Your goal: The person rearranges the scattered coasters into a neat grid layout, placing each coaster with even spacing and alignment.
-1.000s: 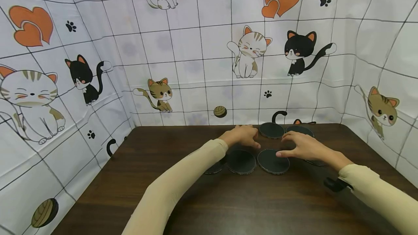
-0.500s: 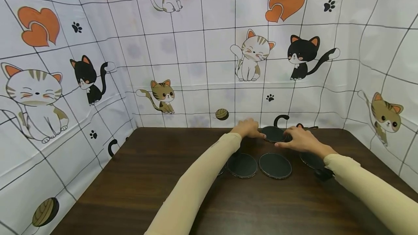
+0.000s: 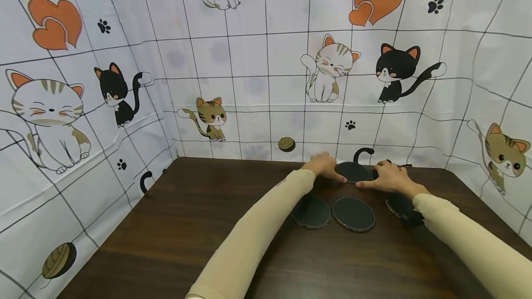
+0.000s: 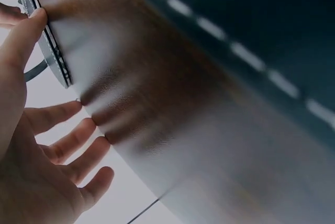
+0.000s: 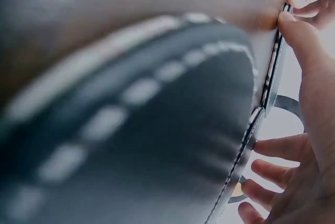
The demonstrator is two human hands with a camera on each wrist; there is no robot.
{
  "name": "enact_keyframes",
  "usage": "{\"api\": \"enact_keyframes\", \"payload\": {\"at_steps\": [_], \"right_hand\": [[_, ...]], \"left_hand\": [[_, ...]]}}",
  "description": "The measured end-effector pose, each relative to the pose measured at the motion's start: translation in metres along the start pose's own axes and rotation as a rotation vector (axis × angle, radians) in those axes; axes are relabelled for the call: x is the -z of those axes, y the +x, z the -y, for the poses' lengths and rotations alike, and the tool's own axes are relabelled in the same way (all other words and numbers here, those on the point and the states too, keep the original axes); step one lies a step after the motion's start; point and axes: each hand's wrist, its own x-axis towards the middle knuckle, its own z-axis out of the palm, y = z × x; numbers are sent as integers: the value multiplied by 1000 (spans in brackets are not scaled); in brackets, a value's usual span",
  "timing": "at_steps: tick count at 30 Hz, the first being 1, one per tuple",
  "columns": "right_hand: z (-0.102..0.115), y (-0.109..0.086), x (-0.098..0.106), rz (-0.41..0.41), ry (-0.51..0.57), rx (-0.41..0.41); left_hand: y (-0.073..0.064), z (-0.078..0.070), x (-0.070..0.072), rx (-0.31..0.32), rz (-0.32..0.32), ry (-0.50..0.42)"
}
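Several round black coasters with pale stitched rims lie on a dark wooden table. At the back, my left hand point(image 3: 326, 166) touches the left edge of one back coaster point(image 3: 353, 172) with its thumb, fingers spread toward the table's far edge. My right hand point(image 3: 388, 178) has its thumb at that coaster's front right edge. Its fingers reach over a second back coaster point(image 5: 241, 153), mostly hidden by the hand in the head view. In the right wrist view both thumbs meet the rim of the back coaster point(image 5: 272, 67). Neither hand grips anything.
Nearer me lie a front coaster point(image 3: 311, 212), another front coaster point(image 3: 354, 214) and a right coaster point(image 3: 401, 205) partly under the right wrist. My left sleeve point(image 3: 257, 230) hides most of a further one. A cat-print curtain point(image 3: 249, 59) hangs behind the dark table point(image 3: 166, 225).
My left hand has shifted right and back to the rear coaster. The right hand has moved back, over the second rear coaster. The coasters look unmoved; the head view has tilted slightly.
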Motion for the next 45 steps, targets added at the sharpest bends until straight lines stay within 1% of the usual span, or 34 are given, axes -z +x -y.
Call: {"api": "enact_keyframes", "payload": {"at_steps": [6,11,17,21,24,31,32,34,38,40,41,45], "right_hand": [[-5,8,-1,42,25,-19],[-8,12,1,61,62,10],[-11,15,9,22,88,35],[-12,14,12,1,86,44],[-11,12,12,-17,87,49],[-8,10,11,-51,102,80],[-8,10,11,-54,101,82],[-7,8,12,-56,95,88],[-5,4,16,-52,83,106],[-2,2,18,-57,79,119],[-1,2,20,-60,80,127],[4,-1,26,-75,68,138]], "left_hand": [[-1,1,2,-1,-2,-13],[-3,3,4,-9,-3,-33],[-4,0,17,-13,-25,-48],[-1,-3,22,-19,-16,-63],[1,-3,22,-20,-7,-104],[4,4,17,-84,-12,-140],[4,5,17,-102,-15,-155],[5,8,14,-164,-13,-205],[5,16,6,-293,1,-374],[4,20,3,-315,3,-447],[2,22,2,-311,1,-481],[-7,26,6,-300,-18,-564]]}}
